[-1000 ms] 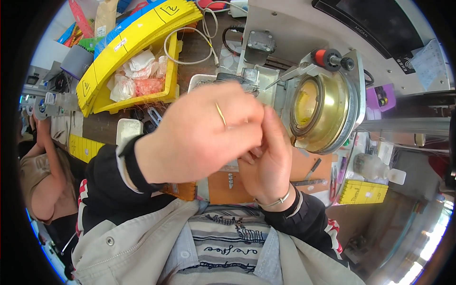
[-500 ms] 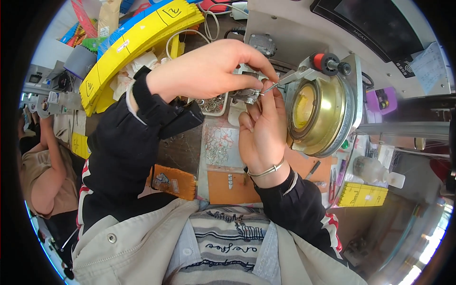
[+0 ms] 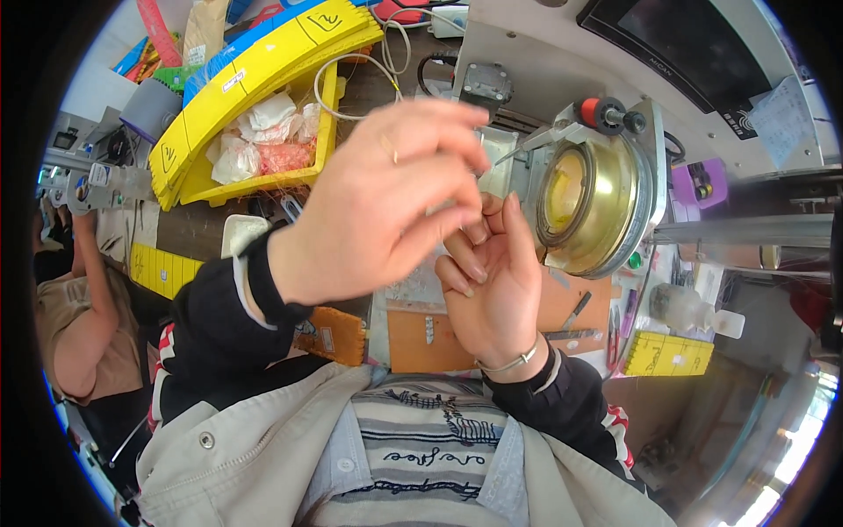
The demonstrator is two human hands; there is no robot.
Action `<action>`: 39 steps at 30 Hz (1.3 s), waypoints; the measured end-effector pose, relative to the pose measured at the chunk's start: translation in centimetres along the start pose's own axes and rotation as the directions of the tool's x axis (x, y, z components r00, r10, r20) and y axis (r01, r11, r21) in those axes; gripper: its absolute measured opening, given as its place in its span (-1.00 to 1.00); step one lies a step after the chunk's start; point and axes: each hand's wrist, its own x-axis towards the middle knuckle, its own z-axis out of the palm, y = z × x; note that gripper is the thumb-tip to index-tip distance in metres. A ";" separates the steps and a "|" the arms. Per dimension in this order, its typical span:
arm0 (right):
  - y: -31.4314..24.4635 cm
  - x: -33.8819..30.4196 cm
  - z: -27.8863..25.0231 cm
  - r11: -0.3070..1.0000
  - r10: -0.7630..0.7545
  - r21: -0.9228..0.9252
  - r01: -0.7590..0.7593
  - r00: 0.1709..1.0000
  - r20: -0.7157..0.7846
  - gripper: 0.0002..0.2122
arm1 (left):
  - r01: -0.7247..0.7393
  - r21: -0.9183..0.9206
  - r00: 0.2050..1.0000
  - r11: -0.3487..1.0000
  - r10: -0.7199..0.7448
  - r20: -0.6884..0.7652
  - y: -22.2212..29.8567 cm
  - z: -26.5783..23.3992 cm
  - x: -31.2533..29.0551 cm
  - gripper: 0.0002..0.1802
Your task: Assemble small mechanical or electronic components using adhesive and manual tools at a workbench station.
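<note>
My left hand (image 3: 386, 202) is raised over the bench, back up, its fingers loosely apart and partly blurred; I see nothing in them. Its thumb side comes close to my right hand (image 3: 493, 285). That one is turned palm up, fingers curled in and thumb raised; whatever it may grip is hidden or too small to make out. Just right of the fingertips is a brass-coloured wheel (image 3: 622, 206) on the machine. A thin pointed metal rod (image 3: 509, 156) reaches toward the hands from the arm under a red-and-black roller (image 3: 602, 116). The left hand covers part of the bench.
Far left stand a yellow tray (image 3: 327, 132) with crumpled white bags (image 3: 270, 116) and curved yellow strips (image 3: 255, 70). An orange board (image 3: 408, 356) lies near my body. A purple holder (image 3: 702, 183) is on the right. Another person's arm (image 3: 88, 307) shows at far left.
My left hand has come away from the small metal fixture, rising and moving nearer to me, its fingers parting. My right hand has dropped slightly nearer, staying curled. The fixture is now hidden.
</note>
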 end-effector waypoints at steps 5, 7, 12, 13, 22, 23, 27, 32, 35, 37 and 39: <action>-0.4 -1.1 0.1 0.976 -0.036 -0.216 0.030 0.999 -0.024 -0.88 | -0.128 0.044 0.991 0.991 0.129 -0.021 1.7 1.3 -2.0 -0.79; -0.9 -1.7 -0.2 0.980 -0.005 -0.200 -0.004 0.999 -0.045 -0.88 | -0.113 0.067 0.989 0.991 0.119 -0.092 1.3 1.8 -1.9 -0.79; -2.2 -3.2 -1.8 0.960 0.121 -0.252 -0.121 0.993 -0.013 -0.88 | -0.140 0.305 0.983 0.942 0.169 -0.071 -0.6 3.5 -2.1 -0.73; -2.5 -3.7 -1.9 0.926 0.133 -0.355 -0.131 0.991 -0.019 -0.88 | -0.148 0.297 0.978 0.943 0.185 -0.101 -0.8 4.1 -2.1 -0.75; -4.7 -6.0 -5.3 -0.483 -0.168 -0.841 0.242 0.918 0.360 -0.71 | -0.181 -0.060 0.970 0.982 0.168 -0.176 -2.0 4.2 -3.7 -0.80; -4.3 -5.3 -5.6 -0.621 -0.041 -0.709 0.334 0.889 0.456 -0.62 | -0.182 -0.061 0.969 0.981 0.169 -0.179 -1.9 4.3 -3.8 -0.80; -2.3 -3.2 -6.1 -0.752 0.111 -0.516 0.411 0.850 0.516 -0.64 | -0.165 -0.072 0.963 0.984 0.145 -0.225 -1.9 4.8 -3.7 -0.80; -2.9 -2.9 -6.5 -0.671 0.097 -0.520 0.529 0.758 0.645 -0.67 | -0.150 -0.014 0.957 0.989 0.142 -0.255 -2.1 5.2 -3.8 -0.83; -3.7 -3.7 -6.6 -0.649 0.024 -0.539 0.537 0.723 0.691 -0.66 | -0.165 0.032 0.953 0.986 0.168 -0.254 -2.0 5.4 -3.8 -0.83; -3.8 -4.5 -6.1 -0.629 -0.055 -0.586 0.511 0.723 0.689 -0.66 | -0.180 0.075 0.950 0.981 0.193 -0.247 -1.8 5.2 -3.8 -0.83; -3.7 -4.6 -6.2 -0.604 -0.138 -0.633 0.483 0.719 0.681 -0.67 | -0.173 0.073 0.952 0.982 0.186 -0.243 -1.9 5.6 -3.8 -0.83</action>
